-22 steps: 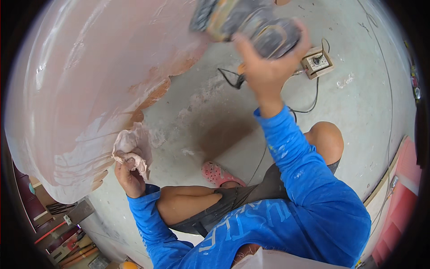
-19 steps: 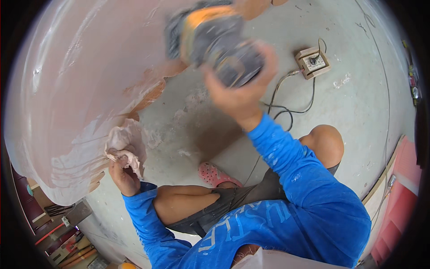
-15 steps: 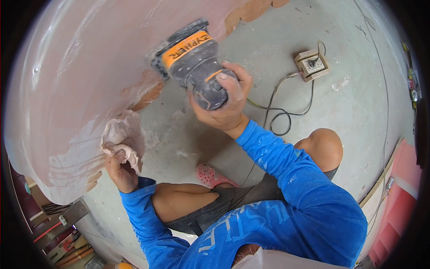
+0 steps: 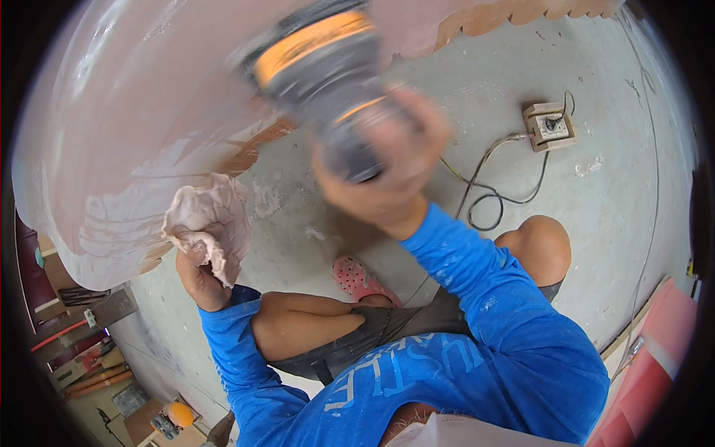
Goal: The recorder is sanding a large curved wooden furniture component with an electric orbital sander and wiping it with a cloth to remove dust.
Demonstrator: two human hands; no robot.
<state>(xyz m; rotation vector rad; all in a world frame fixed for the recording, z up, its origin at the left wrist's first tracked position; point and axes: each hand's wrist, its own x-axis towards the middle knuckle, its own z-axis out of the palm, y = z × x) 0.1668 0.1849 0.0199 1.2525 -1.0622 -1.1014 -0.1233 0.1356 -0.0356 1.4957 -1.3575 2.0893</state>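
From afar, I see the right hand (image 4: 395, 167) clamped on a sander (image 4: 319, 71), likely heavy, best held by its rounded end, beside the pink panel (image 4: 149, 112); the left hand (image 4: 199, 280) grips a rag (image 4: 212, 216), probably soft.

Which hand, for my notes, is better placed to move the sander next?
Probably the right hand: it holds the sander near the pink surface; the left hand holds a crumpled cloth.

Grey flr (image 4: 469, 89) carries wood box (image 4: 555, 145) w/ outlet (image 4: 553, 130), looped blk cable (image 4: 485, 228), pink clog (image 4: 353, 277) & wht smears (image 4: 588, 166).
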